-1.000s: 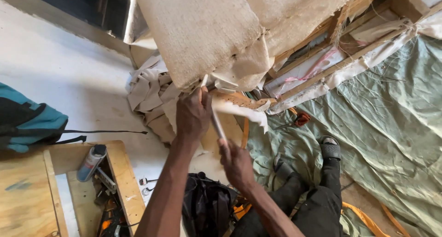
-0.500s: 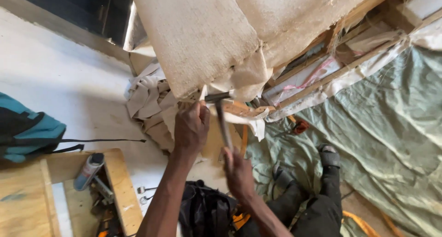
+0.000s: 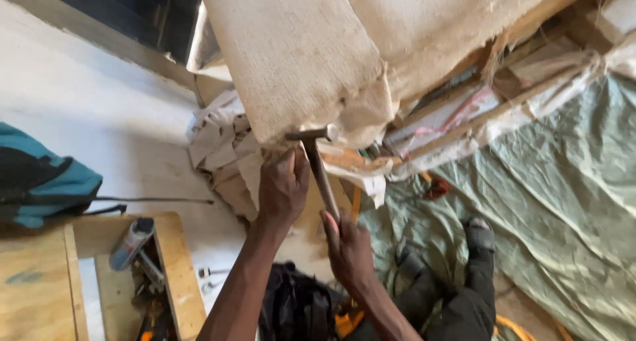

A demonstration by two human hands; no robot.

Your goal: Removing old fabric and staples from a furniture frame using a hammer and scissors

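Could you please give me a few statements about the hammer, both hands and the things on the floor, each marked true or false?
1. The right hand grips the hammer by its handle. True.
2. The left hand holds a spray can. False: the can lies in the wooden box.
3. The hammer head is at the padded edge. True.
4. The backpack is red. False: teal and black.

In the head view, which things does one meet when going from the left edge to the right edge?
Teal bag → spray can in the wooden box → left hand → hammer, held by the right hand → sandalled foot → green sheet.
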